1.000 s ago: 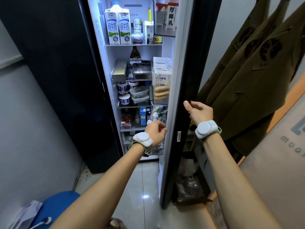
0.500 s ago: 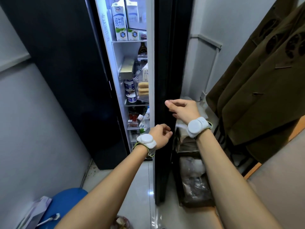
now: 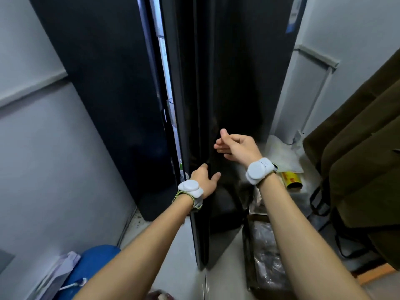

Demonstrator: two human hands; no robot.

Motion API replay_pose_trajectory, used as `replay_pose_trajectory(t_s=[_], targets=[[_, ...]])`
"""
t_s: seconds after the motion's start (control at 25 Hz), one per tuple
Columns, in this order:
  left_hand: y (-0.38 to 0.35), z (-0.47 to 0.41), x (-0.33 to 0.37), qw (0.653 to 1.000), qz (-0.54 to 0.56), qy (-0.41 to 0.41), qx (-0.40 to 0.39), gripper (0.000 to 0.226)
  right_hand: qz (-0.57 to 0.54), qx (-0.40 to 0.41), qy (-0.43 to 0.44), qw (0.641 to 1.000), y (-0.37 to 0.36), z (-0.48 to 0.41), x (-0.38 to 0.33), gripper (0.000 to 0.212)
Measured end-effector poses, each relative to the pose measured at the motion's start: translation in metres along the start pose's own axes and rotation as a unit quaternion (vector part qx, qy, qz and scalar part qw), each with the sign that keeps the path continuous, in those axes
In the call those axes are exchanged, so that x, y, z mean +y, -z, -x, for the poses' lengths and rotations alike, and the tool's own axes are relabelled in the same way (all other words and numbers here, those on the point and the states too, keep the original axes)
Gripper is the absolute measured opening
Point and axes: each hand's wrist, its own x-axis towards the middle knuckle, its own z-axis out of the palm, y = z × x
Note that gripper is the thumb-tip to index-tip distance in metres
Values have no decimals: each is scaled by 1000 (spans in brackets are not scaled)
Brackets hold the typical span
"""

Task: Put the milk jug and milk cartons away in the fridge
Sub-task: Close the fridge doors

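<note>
The black fridge door (image 3: 227,83) stands almost closed, leaving only a thin lit gap (image 3: 171,100) along its left edge. The milk cartons and jug are hidden behind the door. My left hand (image 3: 204,180) rests against the door's left edge with fingers spread, holding nothing. My right hand (image 3: 236,146) hovers just in front of the door face, thumb up and fingers loosely curled, also holding nothing. Both wrists wear white bands.
The fridge's dark left side panel (image 3: 104,83) fills the left. A grey wall (image 3: 32,148) is close on the left. A blue stool (image 3: 93,263) with papers sits low left. Brown coats (image 3: 357,159) hang right, above a cluttered rack with a yellow can (image 3: 291,179).
The fridge door has swung from wide open to nearly closed, hiding the shelves and milk cartons. My left hand moved onto the door edge; my right hand came off it.
</note>
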Motion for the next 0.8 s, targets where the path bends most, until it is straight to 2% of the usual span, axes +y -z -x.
replay_pose_trajectory(t_s=[0.12, 0.2, 0.36, 0.52, 0.8], targets=[[5, -24, -5, 997, 5, 39, 63, 44, 3, -7, -20, 1000, 3, -34, 3, 31], [10, -36, -12, 995, -6, 58, 83, 45, 14, -12, -29, 999, 2, -54, 8, 32], [27, -57, -30, 994, 2, 65, 86, 44, 33, -39, -52, 997, -7, -90, 22, 40], [46, -87, -44, 994, 8, 74, 83, 39, 43, -62, -62, 995, -24, -126, 27, 38], [61, -145, -67, 988, 31, 117, 93, 52, 59, -70, -33, 995, -51, -190, 34, 34]])
